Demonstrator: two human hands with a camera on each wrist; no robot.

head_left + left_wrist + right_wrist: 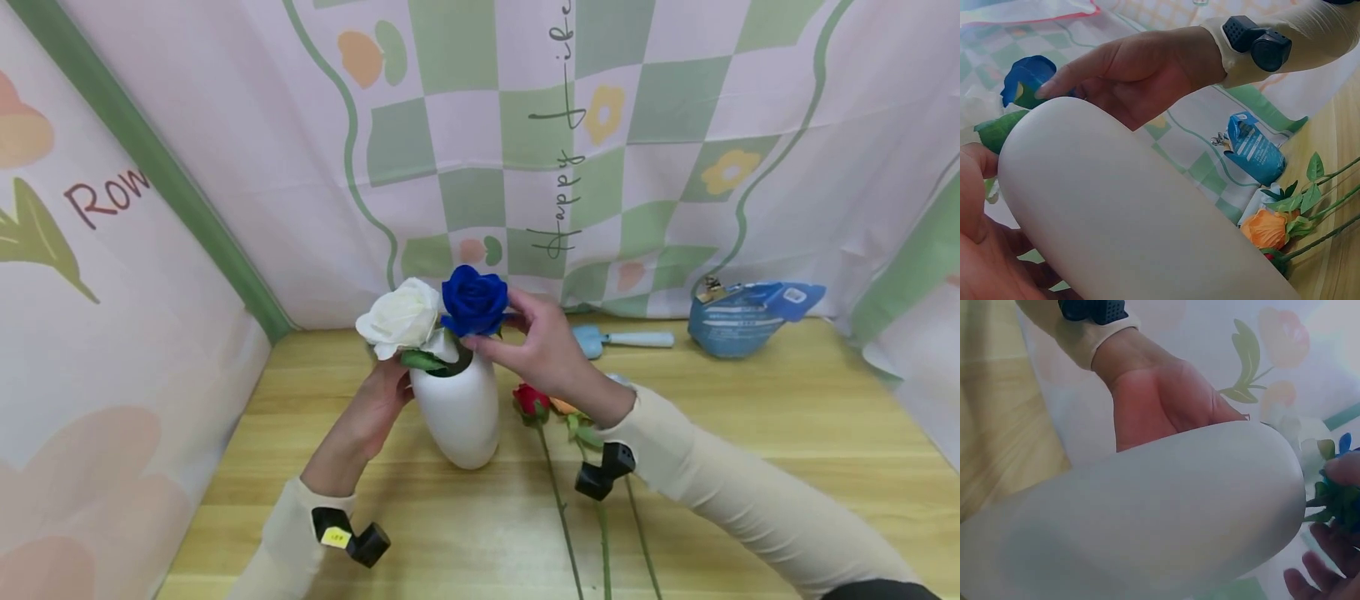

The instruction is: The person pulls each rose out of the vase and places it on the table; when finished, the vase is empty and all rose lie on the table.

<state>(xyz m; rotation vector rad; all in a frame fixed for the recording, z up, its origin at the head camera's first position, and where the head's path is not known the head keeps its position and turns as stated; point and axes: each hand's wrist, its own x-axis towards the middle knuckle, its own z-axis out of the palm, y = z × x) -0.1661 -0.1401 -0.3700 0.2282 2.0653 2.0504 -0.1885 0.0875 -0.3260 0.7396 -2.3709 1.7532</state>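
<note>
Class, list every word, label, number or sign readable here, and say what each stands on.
"Happy": white fabric backdrop with green checks; the word after it, seemingly "Life", runs off the top edge.
"Row": white fabric side panel with pink and green flower prints.
Blue plastic bag with white print: too small and blurred to read.
Small yellow sticker on the black plastic device at the left wrist: too small to read.

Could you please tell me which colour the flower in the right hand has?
The flower is deep blue; the head view shows it best.
</note>
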